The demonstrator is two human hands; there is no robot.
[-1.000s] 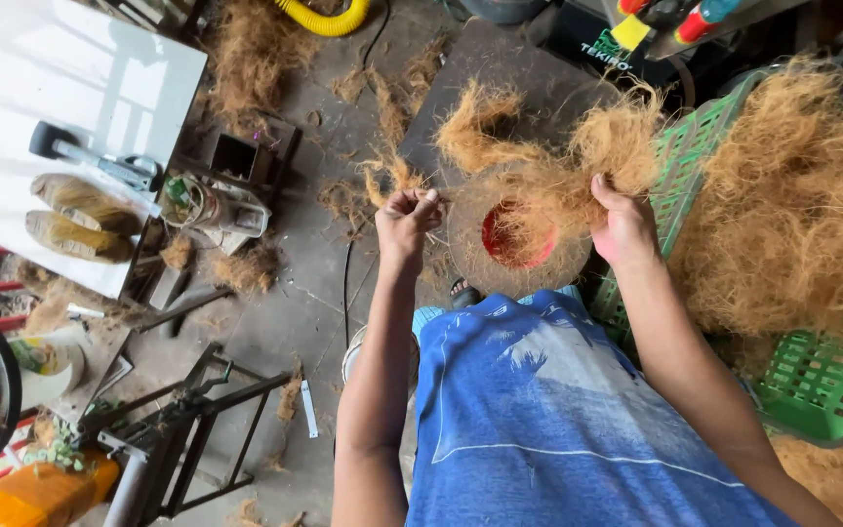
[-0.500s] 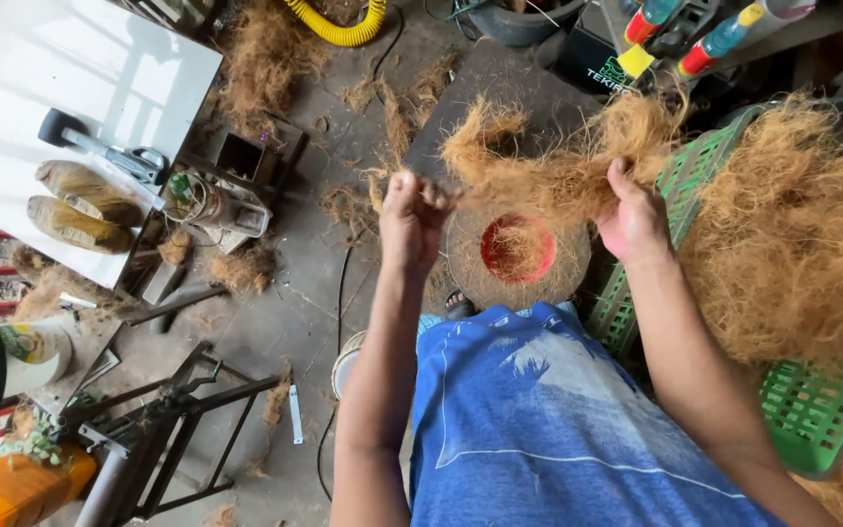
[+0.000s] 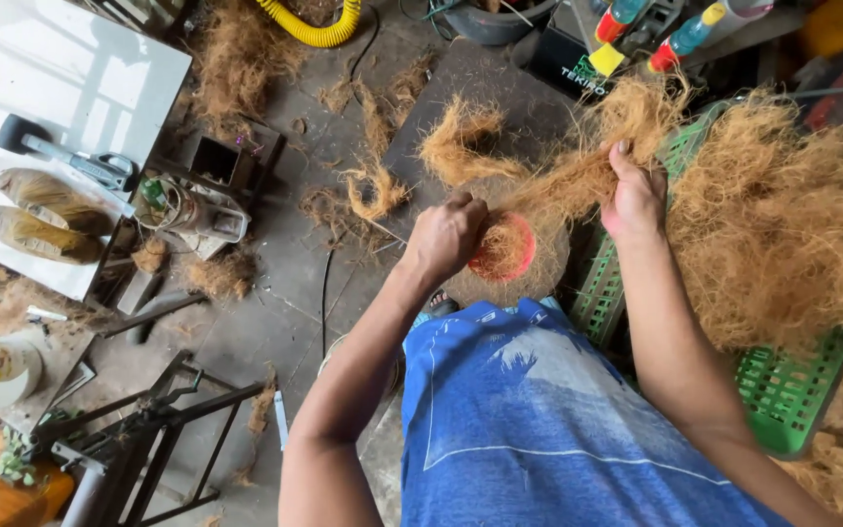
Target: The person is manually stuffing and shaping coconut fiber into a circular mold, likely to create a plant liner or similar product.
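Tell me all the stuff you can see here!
fibre strand: one, brown, stretched between both hands
round pot: one, fibre-covered, red inside, under the hands
fibre heap: one, brown, in the crate at right
crate: one, green, right
hose: one, yellow, top
board: one, white, top left
brushes: two, tan, on the board
frame: one, dark metal, bottom left
left hand: at the pot
right hand: gripping the fibre strand
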